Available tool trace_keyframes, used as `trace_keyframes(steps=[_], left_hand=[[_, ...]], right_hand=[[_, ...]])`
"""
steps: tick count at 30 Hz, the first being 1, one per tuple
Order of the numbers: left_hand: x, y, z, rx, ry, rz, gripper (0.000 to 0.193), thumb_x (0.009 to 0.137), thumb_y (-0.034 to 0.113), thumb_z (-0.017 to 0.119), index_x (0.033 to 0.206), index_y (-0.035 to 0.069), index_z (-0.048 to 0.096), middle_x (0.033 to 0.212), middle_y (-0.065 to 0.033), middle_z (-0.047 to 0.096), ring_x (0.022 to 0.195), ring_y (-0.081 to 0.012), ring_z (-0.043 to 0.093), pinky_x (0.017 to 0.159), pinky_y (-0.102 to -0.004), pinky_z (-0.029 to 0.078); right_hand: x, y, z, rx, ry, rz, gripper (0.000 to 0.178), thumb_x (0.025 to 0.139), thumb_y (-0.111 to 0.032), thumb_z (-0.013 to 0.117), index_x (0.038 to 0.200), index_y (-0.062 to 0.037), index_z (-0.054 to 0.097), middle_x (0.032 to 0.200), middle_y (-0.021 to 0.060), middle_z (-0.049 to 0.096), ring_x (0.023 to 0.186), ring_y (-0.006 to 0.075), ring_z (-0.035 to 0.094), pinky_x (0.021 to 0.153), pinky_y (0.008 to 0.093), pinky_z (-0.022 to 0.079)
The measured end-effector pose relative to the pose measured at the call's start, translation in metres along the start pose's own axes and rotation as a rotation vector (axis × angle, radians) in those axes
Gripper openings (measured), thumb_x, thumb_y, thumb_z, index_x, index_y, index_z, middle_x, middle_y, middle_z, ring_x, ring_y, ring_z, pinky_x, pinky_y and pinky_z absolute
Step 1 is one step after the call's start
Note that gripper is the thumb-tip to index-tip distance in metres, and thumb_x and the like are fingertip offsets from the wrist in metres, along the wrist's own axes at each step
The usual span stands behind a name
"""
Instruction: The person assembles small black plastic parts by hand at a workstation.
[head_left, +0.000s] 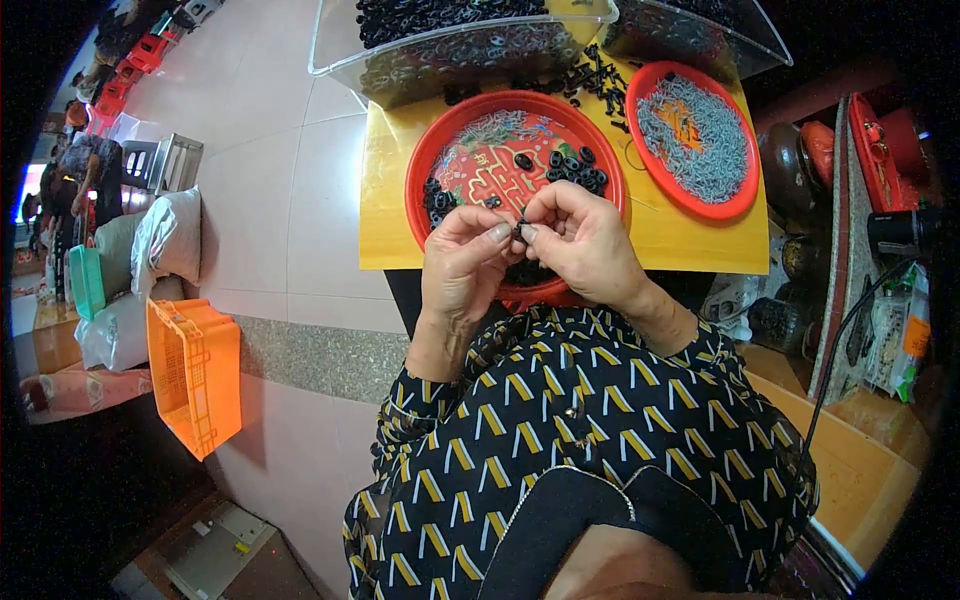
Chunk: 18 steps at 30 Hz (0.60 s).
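Over the near part of a red round tray [414,165], my left hand [465,258] and my right hand [585,245] meet with fingertips pinched. Between them is a small black plastic part [519,228], mostly hidden by the fingers, so its exact shape cannot be made out. In the tray lie a cluster of black oval plastic pieces [580,168], a loose black piece [523,160] and a heap of grey screws [500,127] at the far side. More black pieces [438,200] sit by the tray's left wall.
A second red tray [700,212] with many grey screws stands to the right on the yellow table [388,190]. Behind are clear bins [345,65] of black parts, with loose black parts [600,80] between. An orange crate [215,370] is on the floor at left.
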<state>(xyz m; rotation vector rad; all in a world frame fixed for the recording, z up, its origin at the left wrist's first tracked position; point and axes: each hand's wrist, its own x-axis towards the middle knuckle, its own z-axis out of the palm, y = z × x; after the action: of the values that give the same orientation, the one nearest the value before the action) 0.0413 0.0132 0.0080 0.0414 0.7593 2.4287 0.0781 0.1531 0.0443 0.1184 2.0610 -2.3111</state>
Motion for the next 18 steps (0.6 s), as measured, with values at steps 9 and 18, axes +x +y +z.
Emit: trace_keyframes(steps=[9,18], left_hand=[[-0.0025,0.0000,-0.0009,0.055,0.005,0.027,0.007,0.076,-0.003,0.055,0.082,0.001,0.054,0.082,-0.0120,0.058,0.071,-0.0185,0.057,0.065,-0.0279,0.048],[-0.0036,0.0003,-0.0014,0.029,-0.036,0.010,0.007,0.075,-0.003,0.056,0.080,0.001,0.054,0.083,-0.0125,0.058,0.070,-0.0180,0.057,0.065,-0.0285,0.047]], right_hand=[[-0.0007,-0.0020,-0.0009,-0.109,-0.032,0.012,0.008,0.077,0.003,0.052,0.083,-0.0007,0.049,0.072,0.0008,0.053,0.064,0.0052,0.053,0.052,0.0166,0.042],[-0.0017,-0.0052,-0.0011,-0.001,-0.034,0.054,0.007,0.076,0.002,0.051,0.081,-0.0013,0.049,0.071,0.0009,0.054,0.064,0.0049,0.053,0.052,0.0166,0.042]])
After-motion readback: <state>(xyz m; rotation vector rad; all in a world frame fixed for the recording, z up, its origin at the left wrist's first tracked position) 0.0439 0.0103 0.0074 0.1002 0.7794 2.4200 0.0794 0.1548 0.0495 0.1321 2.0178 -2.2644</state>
